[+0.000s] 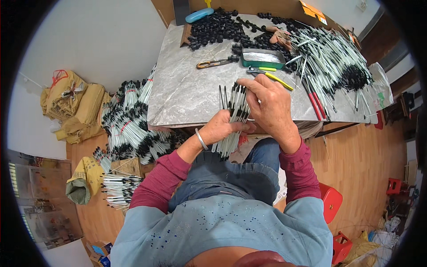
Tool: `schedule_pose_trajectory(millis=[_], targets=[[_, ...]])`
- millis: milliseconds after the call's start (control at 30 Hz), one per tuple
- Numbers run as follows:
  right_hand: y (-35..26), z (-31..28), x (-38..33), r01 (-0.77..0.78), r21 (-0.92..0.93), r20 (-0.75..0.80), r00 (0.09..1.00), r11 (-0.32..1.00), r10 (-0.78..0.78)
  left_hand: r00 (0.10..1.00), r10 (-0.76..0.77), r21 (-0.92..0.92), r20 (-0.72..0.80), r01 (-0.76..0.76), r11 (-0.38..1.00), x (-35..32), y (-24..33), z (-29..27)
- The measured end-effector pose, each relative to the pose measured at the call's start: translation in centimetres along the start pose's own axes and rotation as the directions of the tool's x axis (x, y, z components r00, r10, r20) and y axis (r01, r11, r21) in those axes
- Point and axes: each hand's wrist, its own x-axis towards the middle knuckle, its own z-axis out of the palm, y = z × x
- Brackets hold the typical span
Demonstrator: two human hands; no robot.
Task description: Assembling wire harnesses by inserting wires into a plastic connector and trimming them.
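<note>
A bundle of thin white rods with black ends [230,143] stands upright over my lap, at the table's near edge. Wrapped round its middle are the fingers of my left hand [218,127]. Two dark rod tips [223,94] stick up a little apart on the bundle's left side. My right hand [270,99] is closed at the bundle's top right, thumb and fingers pinched at the black tips. What lies inside that pinch is partly hidden by the fingers.
On the grey table [178,95] lie yellow-handled pliers [278,80], red-handled pliers [316,107], a green tin of thin wires [263,65], orange-handled cutters [213,64], black fittings [218,29] and a rod pile [331,55]. Tied bundles [129,127] lie left; a red stool [330,202] stands right.
</note>
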Motion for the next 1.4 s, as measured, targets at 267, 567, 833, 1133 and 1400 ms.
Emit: schedule_pose_trajectory(millis=[267,567,833,1133,1400], targets=[[-0.1,0.2,-0.2,-0.031,0.011,-0.018,0.999,0.999,0.031,0.999,0.047,0.019,-0.015,-0.047,0.999,0.0,0.0,0.2],[0.7,0.7,-0.1,-0.071,0.261,0.032,0.997,0.963,0.065,0.999,-0.023,-0.041,0.03,0.024,0.999,-0.2,0.8,-0.2],[0.6,0.7,0.0,-0.121,0.302,0.084,0.991,0.945,0.1,0.999,-0.027,-0.066,0.045,0.03,0.997,-0.2,0.8,-0.5],[1.2,0.5,0.0,-0.139,0.348,0.146,0.985,0.927,0.093,0.996,-0.064,-0.084,0.055,0.068,0.994,0.0,0.4,-0.7],[1.6,0.6,0.0,-0.149,0.397,0.181,0.98,0.906,0.082,0.991,-0.083,-0.147,0.103,0.097,0.984,-0.4,1.1,-1.2]])
